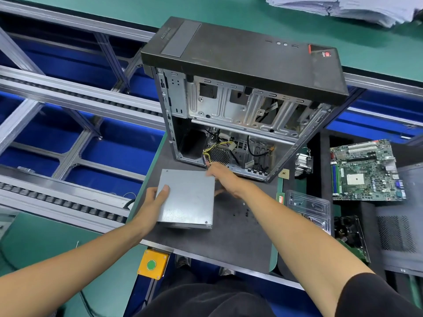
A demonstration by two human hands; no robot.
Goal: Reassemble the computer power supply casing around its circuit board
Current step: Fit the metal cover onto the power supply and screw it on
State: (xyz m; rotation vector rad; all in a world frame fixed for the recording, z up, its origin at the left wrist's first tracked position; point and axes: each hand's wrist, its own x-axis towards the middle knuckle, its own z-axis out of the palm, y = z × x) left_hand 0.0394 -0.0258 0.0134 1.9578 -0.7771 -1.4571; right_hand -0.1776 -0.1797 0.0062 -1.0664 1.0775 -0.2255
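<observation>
**Both hands on the power supply casing**

The power supply casing point(186, 199), a flat grey metal box, lies on the dark mat point(240, 239) in front of the open computer tower point(242, 97), just short of its lower edge.

The left hand point(153, 201) grips the casing at its left side: the thumb lies flat on the top panel near the left edge, and the fingers wrap around and under that edge, out of sight. It is a narrow clamp, set by the thickness of the box.

The right hand point(225, 180) reaches to the casing's far right corner. Its fingers are bunched together at the corner where a bundle of yellow and black cables point(211, 148) comes out of the tower. Whether they pinch the cables or the casing's edge cannot be told, since the fingertips are blurred.

A few small dark screws point(246, 212) lie loose on the mat to the right of the casing. Farther right sit a clear plastic tray point(307, 208) and a green motherboard point(366, 170).
</observation>
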